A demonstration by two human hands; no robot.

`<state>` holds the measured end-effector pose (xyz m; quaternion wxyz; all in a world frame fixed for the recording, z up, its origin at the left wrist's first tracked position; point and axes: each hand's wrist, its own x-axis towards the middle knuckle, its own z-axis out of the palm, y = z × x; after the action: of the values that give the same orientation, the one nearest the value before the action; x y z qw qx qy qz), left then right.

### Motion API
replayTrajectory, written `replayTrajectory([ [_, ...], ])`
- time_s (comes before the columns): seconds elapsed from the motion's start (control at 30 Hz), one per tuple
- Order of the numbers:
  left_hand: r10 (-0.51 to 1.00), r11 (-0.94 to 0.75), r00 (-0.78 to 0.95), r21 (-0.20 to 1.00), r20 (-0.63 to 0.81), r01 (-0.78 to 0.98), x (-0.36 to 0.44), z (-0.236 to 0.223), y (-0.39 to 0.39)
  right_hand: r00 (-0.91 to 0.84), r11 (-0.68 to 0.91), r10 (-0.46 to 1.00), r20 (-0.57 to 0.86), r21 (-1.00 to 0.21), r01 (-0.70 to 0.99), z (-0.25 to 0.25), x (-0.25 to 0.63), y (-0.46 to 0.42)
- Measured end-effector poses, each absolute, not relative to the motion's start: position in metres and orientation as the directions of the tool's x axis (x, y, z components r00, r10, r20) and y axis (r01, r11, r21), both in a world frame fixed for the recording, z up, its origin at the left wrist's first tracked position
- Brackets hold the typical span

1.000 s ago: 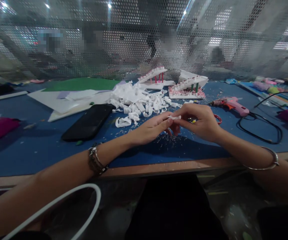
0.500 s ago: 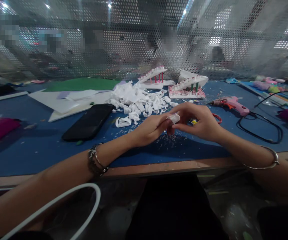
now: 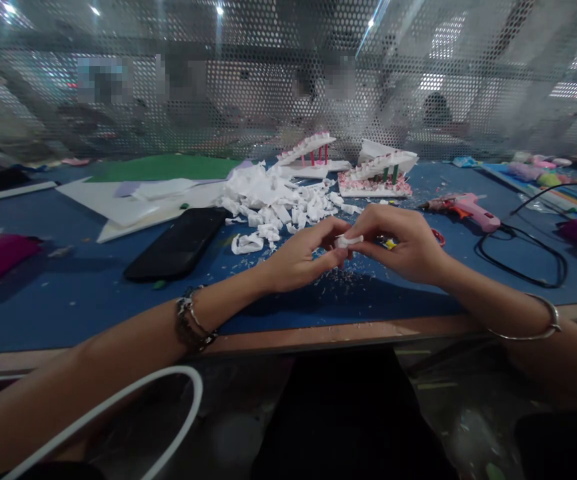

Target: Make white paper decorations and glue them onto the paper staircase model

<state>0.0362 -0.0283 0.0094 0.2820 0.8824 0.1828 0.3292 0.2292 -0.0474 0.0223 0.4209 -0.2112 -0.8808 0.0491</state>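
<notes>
Between the fingertips of both hands is a small white curled piece, which looks like paper or thin foam. My left hand pinches its left end with thumb and fingers. My right hand grips the right end from above, thumb below. Both hands hover over the near part of the blue table, where tiny white shreds lie scattered. Just behind them spreads a heap of torn white scraps. Scissors with red handles lie partly hidden behind my right hand.
A black phone lies left of the scraps, before white and green sheets. Two small stair-like models stand at the back. On the right are a pink glue gun and its looped black cable. Perforated metal closes off the back.
The white piece has been turned in the fingers and now lies more level. My right fingers have closed in on it, and my left fingers have shifted their grip.
</notes>
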Motion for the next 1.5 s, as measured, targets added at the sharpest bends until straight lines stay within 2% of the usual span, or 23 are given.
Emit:
replayTrajectory([
  [0.07,0.519,-0.821,0.661,0.533,0.543,0.207,0.0368,0.0074,-0.0273,-0.551,0.898,0.421,0.720,-0.246,0.365,0.0216,0.2293,-0.0480],
  [0.23,0.349,-0.928,0.702,0.124,0.621,0.351,0.0362,0.0058,-0.0265,-0.572,0.904,0.379,0.728,-0.158,0.398,0.0206,0.2281,-0.0496],
  [0.3,0.312,-0.928,0.715,0.040,0.626,0.369,0.0360,0.0052,-0.0261,-0.577,0.903,0.379,0.724,-0.153,0.401,0.0214,0.2278,-0.0505],
  [0.37,0.290,-0.930,0.722,0.008,0.628,0.367,0.0359,0.0043,-0.0251,-0.578,0.894,0.405,0.709,-0.176,0.411,0.0225,0.2279,-0.0514],
  [0.47,0.306,-0.930,0.735,0.023,0.605,0.368,0.0357,0.0029,-0.0232,-0.585,0.893,0.414,0.697,-0.186,0.410,0.0233,0.2284,-0.0517],
  [0.63,0.285,-0.946,0.750,0.049,0.597,0.321,0.0356,0.0025,-0.0223,-0.590,0.926,0.347,0.729,-0.166,0.340,0.0211,0.2287,-0.0496],
  [0.87,0.340,-0.940,0.755,0.229,0.560,0.254,0.0377,0.0052,-0.0256,-0.613,0.945,0.299,0.731,-0.136,0.298,0.0201,0.2275,-0.0526],
  [1.03,0.348,-0.937,0.742,0.229,0.573,0.262,0.0369,0.0071,-0.0252,-0.588,0.915,0.372,0.718,-0.178,0.362,0.0244,0.2287,-0.0541],
  [1.2,0.393,-0.914,0.787,0.297,0.475,0.276,0.0365,0.0077,-0.0255,-0.678,0.943,0.308,0.667,-0.122,0.309,0.0257,0.2320,-0.0508],
  [1.33,0.392,-0.896,0.837,0.366,0.382,0.252,0.0372,0.0089,-0.0279,-0.684,0.944,0.310,0.660,-0.130,0.302,0.0225,0.2315,-0.0500],
  [1.5,0.378,-0.889,0.853,0.398,0.361,0.226,0.0373,0.0108,-0.0292,-0.708,0.951,0.292,0.643,-0.120,0.284,0.0220,0.2288,-0.0541],
])
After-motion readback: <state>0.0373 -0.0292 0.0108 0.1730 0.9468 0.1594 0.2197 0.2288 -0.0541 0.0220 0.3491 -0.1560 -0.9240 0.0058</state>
